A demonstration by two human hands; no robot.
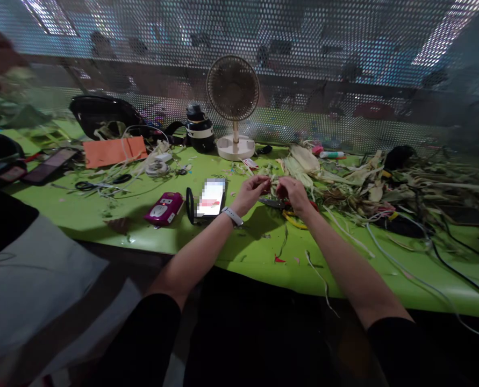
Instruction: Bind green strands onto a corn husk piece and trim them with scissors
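Note:
My left hand (252,192) and my right hand (292,192) meet above the green table (247,247), both with fingers pinched together. Between them they hold a small piece of dried husk (271,184), too small to make out well. A watch with a pale strap sits on my left wrist. Under my right hand lie pliers or cutters with yellow handles (291,217). A heap of dried corn husks (344,180) spreads to the right of my hands.
A small desk fan (234,105) stands at the back against perforated mesh. A lit phone (211,199), a magenta device (164,208), scissors (98,184), an orange envelope (114,150), a black bottle (199,129) and cables (424,279) lie around. Another person sits at far left.

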